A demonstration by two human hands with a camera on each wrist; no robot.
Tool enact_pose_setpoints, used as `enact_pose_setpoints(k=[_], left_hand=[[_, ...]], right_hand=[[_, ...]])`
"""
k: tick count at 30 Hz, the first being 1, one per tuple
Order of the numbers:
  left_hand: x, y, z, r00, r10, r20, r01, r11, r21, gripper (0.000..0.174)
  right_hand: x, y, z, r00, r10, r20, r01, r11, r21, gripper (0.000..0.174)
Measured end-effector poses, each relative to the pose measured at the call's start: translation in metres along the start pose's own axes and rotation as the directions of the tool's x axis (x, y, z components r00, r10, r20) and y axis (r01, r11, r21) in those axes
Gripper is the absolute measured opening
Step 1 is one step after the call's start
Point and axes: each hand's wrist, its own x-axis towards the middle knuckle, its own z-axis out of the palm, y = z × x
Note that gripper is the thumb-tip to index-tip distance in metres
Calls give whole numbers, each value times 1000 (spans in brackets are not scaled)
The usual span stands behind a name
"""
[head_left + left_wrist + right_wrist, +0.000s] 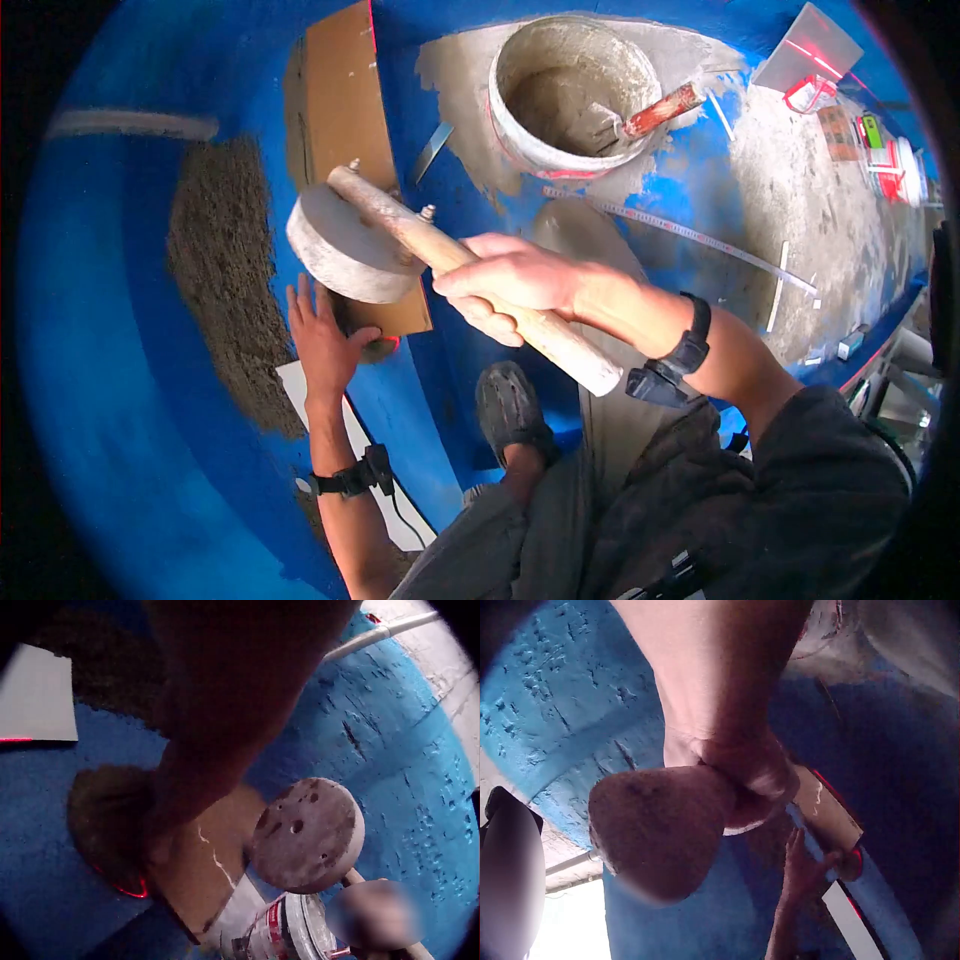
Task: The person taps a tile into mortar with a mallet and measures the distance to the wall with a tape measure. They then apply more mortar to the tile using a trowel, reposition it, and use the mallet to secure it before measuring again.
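Observation:
My right hand (515, 280) grips the wooden handle (565, 345) of a mallet, fingers curled round it. The mallet's thick, pale disc head (345, 250) hangs over a brown tile-like panel (345, 110), hiding part of it. Two bolt ends stick out where handle meets head. In the left wrist view the worn, pitted striking face (300, 836) shows. My left hand (325, 345) is spread at the panel's near end, thumb out to the side. In the right wrist view the left hand (804, 862) has straight fingers beside the panel (829, 814), and the handle's butt (660, 832) looms close.
Rough grey mortar (225, 270) coats part of the blue surface at left. A white panel (292, 385) lies under the left forearm. Ahead stand a mortar bucket (520, 150) holding a red-handled tool (665, 110) and, nearer, a tape measure (700, 238). A shoe (508, 400) stands below.

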Motion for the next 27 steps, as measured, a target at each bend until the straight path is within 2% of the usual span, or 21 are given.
enact_pose_setpoints(k=[2, 4, 5, 9, 12, 15, 16, 18, 24, 27], left_hand=[[-9, -11, 8, 999, -33, -7, 33, 999, -32, 116], [-13, -19, 14, 987, -77, -141, 62, 992, -111, 107], [-17, -24, 14, 987, -100, -127, 82, 986, -146, 115], [-31, -34, 27, 975, -164, -147, 140, 977, -161, 113], [-32, -36, 33, 981, -141, -133, 115, 976, -186, 111], [-29, -29, 26, 976, -115, -186, 74, 974, -215, 111], [-30, -26, 25, 975, -120, -185, 79, 973, -217, 111], [-28, -20, 21, 965, -229, -128, 202, 960, -192, 110], [-29, -22, 19, 972, -158, -172, 114, 964, -239, 112], [-28, -23, 23, 963, -228, -145, 201, 963, -178, 112]], right_hand=[[13, 6, 0, 992, 58, 112, -62, 997, 36, 33], [24, 4, -3, 976, 150, 160, -161, 985, 61, 34], [30, 3, -3, 969, 162, 188, -175, 983, 57, 32], [43, 3, 0, 940, 218, 261, -238, 970, 45, 26], [46, 5, 3, 930, 244, 274, -262, 964, 32, 22], [48, 8, 1, 929, 264, 261, -282, 959, 37, 21], [49, 9, -1, 928, 262, 263, -281, 959, 35, 20], [49, 8, -1, 929, 273, 249, -283, 959, 6, 20], [44, 10, 3, 936, 257, 239, -263, 965, -7, 20], [47, 16, -2, 931, 283, 232, -295, 955, 20, 20]])
